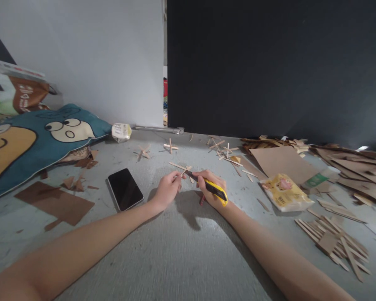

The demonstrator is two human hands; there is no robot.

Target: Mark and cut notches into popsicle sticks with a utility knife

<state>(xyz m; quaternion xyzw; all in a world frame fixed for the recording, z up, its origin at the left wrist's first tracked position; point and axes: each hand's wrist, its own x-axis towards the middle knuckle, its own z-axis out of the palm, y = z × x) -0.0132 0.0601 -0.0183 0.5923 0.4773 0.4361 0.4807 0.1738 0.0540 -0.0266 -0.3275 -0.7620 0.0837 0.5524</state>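
My right hand (211,186) is wrapped round a yellow and black utility knife (215,189), whose tip points up and left. Its blade end meets some crossed thin wooden sticks (176,166) at the middle of the table. Just left of the knife tip, my left hand (168,189) is closed, with thumb and fingertips pinching the near end of a stick. A small reddish-brown piece (202,199) lies under my right hand. Behind the hands stand small crossed-stick shapes, one (171,146) near the centre and another (143,153) to its left.
A black-screened phone (125,189) lies left of my left hand. Brown cardboard (54,202) and a blue cushion (72,125) are farther left. On the right are a yellow tissue pack (285,193), a glue bottle (321,178), a heap of sticks (335,242) and cardboard sheets (360,171).
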